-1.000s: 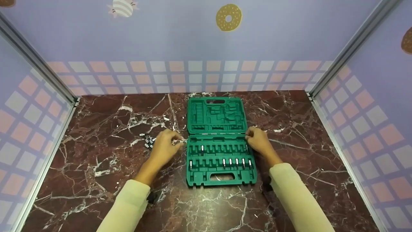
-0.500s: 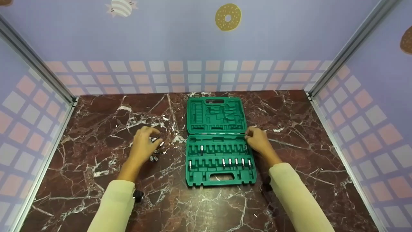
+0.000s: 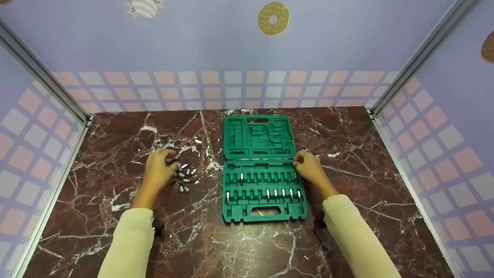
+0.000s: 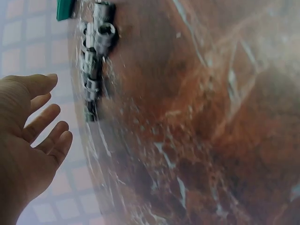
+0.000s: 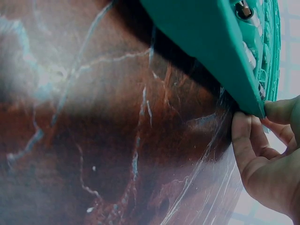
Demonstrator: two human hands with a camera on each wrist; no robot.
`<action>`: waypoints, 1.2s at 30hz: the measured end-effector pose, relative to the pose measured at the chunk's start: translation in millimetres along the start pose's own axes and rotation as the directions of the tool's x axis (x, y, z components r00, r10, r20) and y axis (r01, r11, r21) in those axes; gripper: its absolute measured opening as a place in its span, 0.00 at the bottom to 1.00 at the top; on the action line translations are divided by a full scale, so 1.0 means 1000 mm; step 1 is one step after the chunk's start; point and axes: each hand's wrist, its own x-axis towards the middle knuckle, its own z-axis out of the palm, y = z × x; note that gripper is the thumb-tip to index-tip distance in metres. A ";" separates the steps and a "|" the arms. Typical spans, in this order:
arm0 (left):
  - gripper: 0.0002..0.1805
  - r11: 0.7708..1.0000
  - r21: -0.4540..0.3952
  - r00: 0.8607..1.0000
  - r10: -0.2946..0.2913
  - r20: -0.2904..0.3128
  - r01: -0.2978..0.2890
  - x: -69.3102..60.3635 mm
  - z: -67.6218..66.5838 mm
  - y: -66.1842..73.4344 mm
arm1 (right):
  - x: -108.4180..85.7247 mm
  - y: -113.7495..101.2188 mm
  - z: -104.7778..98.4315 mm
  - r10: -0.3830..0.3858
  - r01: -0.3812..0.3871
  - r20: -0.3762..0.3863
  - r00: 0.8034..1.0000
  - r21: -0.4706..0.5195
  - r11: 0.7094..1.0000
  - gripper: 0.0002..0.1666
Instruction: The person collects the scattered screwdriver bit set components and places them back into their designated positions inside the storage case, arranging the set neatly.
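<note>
A green case (image 3: 270,213) lies unfolded on the marbled table, with several metal sockets standing in its near half. Left of it is a pile of loose sockets (image 3: 186,173), also in the left wrist view as metal sockets (image 4: 104,37). My left hand (image 3: 156,170) is at the pile's left edge; in the left wrist view that hand (image 4: 33,136) has relaxed, slightly bent fingers and nothing visible in them. My right hand (image 3: 310,170) holds the case's right edge near the hinge; in the right wrist view the hand (image 5: 267,154) pinches the green corner (image 5: 255,101).
Patterned panels (image 3: 247,90) in metal frames stand behind the table and at both sides. The dark red marbled table top (image 3: 347,135) extends around the case. Small white specks lie on it.
My left hand has moved left, from beside the case's left edge to the far side of the socket pile, uncovering the pile. My right hand stays at the case's edge.
</note>
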 end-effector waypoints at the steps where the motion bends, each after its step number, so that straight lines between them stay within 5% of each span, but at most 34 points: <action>1: 0.20 1.000 0.000 1.000 -0.004 -0.001 0.004 0.001 -0.001 -0.003 | 0.000 0.000 0.000 -0.001 0.001 0.000 1.000 0.001 1.000 0.02; 10: 0.17 1.000 0.016 1.000 -0.022 0.018 0.022 0.006 -0.004 -0.020 | 0.000 0.002 0.001 0.000 0.000 0.014 1.000 0.004 1.000 0.04; 18: 0.17 0.999 0.045 0.998 -0.009 0.060 0.006 0.013 -0.003 -0.022 | 0.001 0.004 0.001 -0.023 0.023 -0.002 1.000 -0.015 1.000 0.03; 36: 0.12 0.995 0.088 0.999 0.039 0.013 -0.040 0.017 0.006 -0.027 | 0.001 0.005 0.002 0.006 -0.006 0.008 1.000 0.013 1.000 0.04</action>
